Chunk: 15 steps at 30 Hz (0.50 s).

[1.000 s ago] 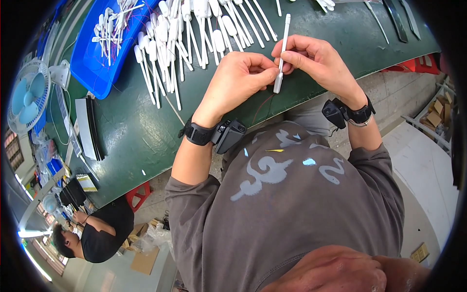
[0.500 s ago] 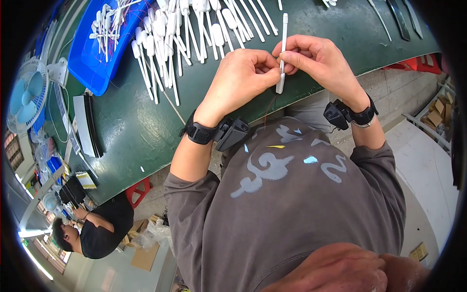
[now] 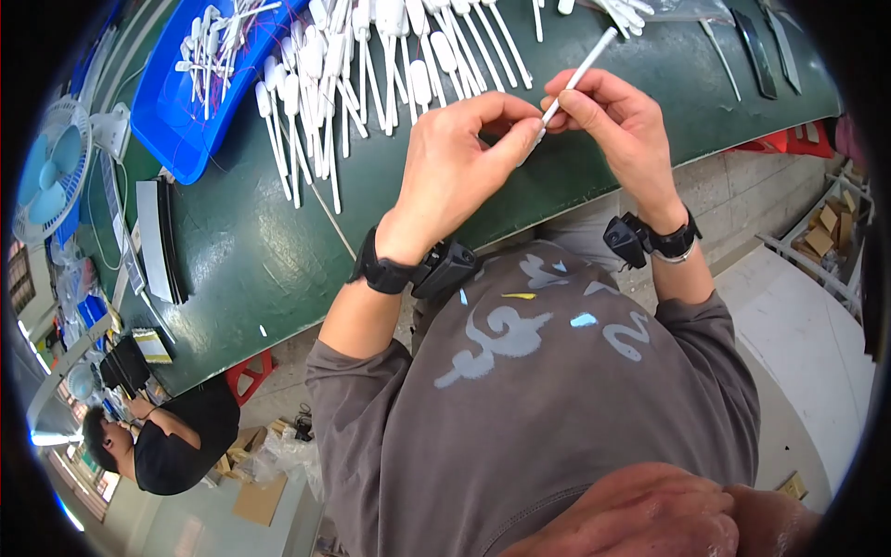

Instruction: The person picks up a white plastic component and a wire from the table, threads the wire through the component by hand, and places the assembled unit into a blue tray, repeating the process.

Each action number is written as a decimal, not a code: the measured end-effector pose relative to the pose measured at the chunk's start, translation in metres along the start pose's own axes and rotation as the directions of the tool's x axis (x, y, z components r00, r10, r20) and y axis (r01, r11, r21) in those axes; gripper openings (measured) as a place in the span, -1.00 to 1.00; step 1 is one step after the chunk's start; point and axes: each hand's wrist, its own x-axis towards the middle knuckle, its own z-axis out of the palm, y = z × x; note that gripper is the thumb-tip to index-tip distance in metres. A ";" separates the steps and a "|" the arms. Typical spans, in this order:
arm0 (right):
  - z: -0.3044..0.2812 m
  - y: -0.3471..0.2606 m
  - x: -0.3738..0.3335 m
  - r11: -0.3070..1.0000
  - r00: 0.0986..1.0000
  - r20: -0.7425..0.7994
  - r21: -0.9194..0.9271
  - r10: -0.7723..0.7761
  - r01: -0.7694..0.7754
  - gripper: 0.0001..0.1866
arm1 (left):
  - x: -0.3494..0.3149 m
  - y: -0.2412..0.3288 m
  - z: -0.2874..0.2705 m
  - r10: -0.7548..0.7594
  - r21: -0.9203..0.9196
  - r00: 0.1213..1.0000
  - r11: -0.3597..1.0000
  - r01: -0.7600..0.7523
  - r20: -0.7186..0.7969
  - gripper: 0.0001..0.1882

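Observation:
A slim white plastic stick (image 3: pixel 587 67) slants up and to the right between my two hands, above the table's near edge. My left hand (image 3: pixel 464 153) pinches its lower end between thumb and fingers, which hide most of that part. Higher up the shaft, my right hand (image 3: pixel 613 121) grips it with thumb and forefinger. Beyond my left hand lie several white sticks with wide rounded heads (image 3: pixel 336 56), heaped side by side with their shafts toward me.
A blue tray (image 3: pixel 187 160) of smaller white pieces with thin red wires stands at the left on the green table (image 3: pixel 246 251). Dark strips (image 3: pixel 754 54) and more white sticks lie at the far right. A fan (image 3: pixel 48 172) and another person (image 3: pixel 181 441) are farther left.
The stick has gone from nearly upright to leaning right at its top. Its wider lower end, visible before, is now mostly covered by my left hand.

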 end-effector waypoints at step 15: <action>0.015 0.003 -0.012 0.955 0.957 -0.256 0.224 -0.134 0.194 -0.77 | 0.004 -0.010 0.010 0.564 0.411 0.803 0.789 -0.456 -0.194 -0.76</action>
